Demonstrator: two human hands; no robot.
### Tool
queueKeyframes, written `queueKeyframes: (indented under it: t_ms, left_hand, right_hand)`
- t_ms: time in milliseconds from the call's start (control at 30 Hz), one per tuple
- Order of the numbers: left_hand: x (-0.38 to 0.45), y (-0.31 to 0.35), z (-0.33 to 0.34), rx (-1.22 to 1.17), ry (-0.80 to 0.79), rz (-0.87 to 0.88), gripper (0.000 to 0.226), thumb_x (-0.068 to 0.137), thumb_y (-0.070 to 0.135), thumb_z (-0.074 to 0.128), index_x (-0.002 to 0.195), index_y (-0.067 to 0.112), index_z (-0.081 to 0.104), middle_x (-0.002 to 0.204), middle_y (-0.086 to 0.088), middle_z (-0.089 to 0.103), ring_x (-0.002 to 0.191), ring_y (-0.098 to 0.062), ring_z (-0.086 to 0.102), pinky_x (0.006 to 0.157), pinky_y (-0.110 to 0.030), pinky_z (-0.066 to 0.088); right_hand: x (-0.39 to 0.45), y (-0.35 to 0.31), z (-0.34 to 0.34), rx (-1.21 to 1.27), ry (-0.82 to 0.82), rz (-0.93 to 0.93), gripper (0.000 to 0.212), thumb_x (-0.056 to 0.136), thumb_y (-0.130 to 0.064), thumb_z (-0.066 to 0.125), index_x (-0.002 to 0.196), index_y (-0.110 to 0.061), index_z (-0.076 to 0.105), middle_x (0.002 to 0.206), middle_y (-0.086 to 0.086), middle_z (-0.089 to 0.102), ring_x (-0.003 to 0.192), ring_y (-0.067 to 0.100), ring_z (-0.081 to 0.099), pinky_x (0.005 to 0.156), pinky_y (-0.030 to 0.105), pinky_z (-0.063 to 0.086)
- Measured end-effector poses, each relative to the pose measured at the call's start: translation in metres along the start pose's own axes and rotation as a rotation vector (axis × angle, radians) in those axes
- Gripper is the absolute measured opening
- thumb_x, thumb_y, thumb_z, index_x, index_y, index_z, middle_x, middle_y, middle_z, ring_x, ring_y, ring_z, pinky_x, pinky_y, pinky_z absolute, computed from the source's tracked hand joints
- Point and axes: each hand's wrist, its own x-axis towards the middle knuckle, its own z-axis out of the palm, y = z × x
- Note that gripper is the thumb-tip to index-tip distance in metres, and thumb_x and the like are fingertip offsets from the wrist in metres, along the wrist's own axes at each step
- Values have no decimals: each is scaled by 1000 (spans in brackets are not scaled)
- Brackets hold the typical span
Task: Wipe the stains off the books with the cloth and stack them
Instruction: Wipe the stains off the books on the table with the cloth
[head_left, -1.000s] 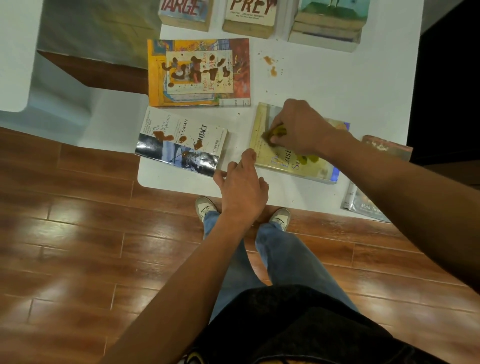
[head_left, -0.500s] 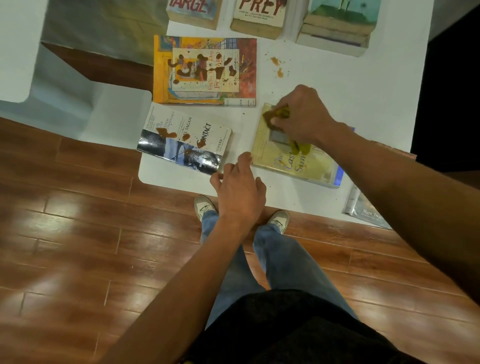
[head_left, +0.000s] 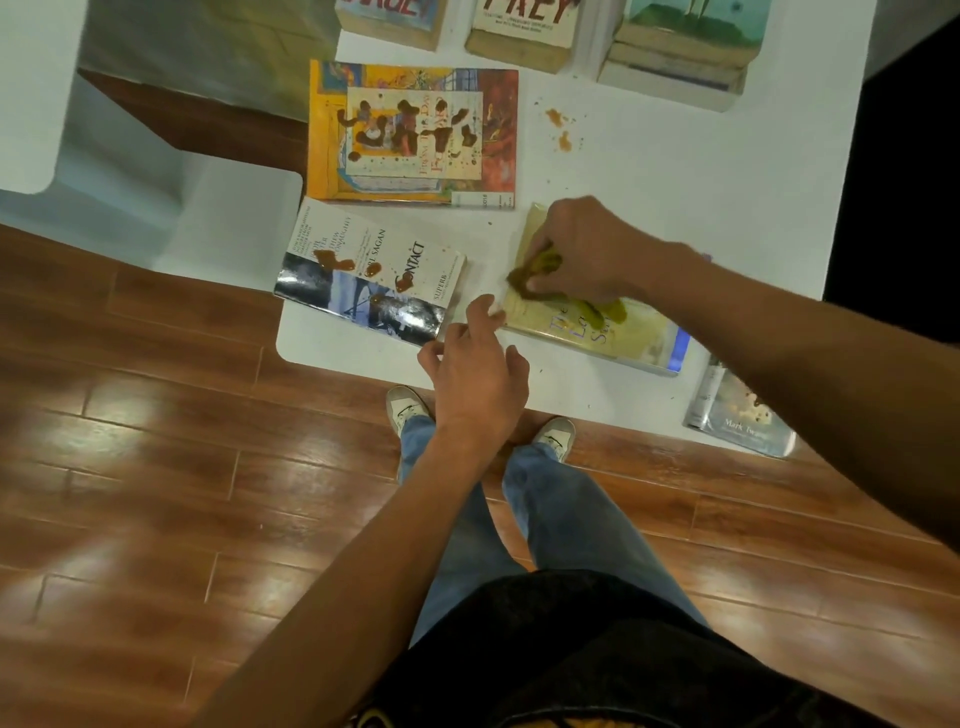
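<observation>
My right hand (head_left: 587, 249) grips a yellow-green cloth (head_left: 540, 273), soiled brown, and presses it on the near left part of a pale yellow book (head_left: 613, 332) on the white table (head_left: 701, 182). My left hand (head_left: 475, 358) rests at that book's near left corner, fingertips touching its edge. Left of it lies the "Contact" paperback (head_left: 371, 275) with brown stains. Behind it a large colourful book (head_left: 413, 132) carries many dark brown blotches. A grey stained book (head_left: 737, 415) overhangs the table's near edge under my right forearm.
Three more books or piles stand along the far edge: one at the left (head_left: 395, 21), "Prey" (head_left: 524, 31), and a two-book stack (head_left: 680, 57). Brown smears (head_left: 558, 127) mark the table. White furniture (head_left: 156, 208) stands left. My feet (head_left: 483, 421) stand at the table's near edge.
My right hand has drawn the cloth back toward me and to the left across the yellow book, after pushing it to the far corner. My left hand stayed at the book's corner.
</observation>
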Motion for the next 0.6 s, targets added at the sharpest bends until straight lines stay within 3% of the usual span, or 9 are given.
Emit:
queueKeyframes:
  t_ms: [200,400,500,600]
  left_hand:
    - [3,1,0,5,28,22,56,96,16,54,147,14,32,134,2,64,129,-20,50,102,-41,20]
    - [1,7,1,257,-10,71,65,97,28,53,152,14,22,128,0,66,126,-21,51,106,-42,20]
    - [-1,11,4,324,-3,87,68,96,30,52,153,12,20,121,1,68,120,-20,53,107,-40,18]
    - [-1,14,4,364,14,69,68,96,30,53,153,11,20,117,-1,68,116,-20,56,107,-39,19]
  right_hand:
    - [-24,0,17,62,1,-46,22,84,-23,78,102,-12,79,96,3,73,86,18,66,81,31,56]
    - [-57,31,14,-58,-45,-45,26,86,-25,75,109,-14,77,95,-1,49,93,23,60,74,27,42]
    - [-76,54,13,-50,-54,-6,25,86,-26,76,110,-18,77,95,-3,48,90,13,48,76,26,38]
    - [-90,76,11,-42,-72,70,27,86,-30,76,112,-22,77,91,-7,52,85,10,50,73,25,41]
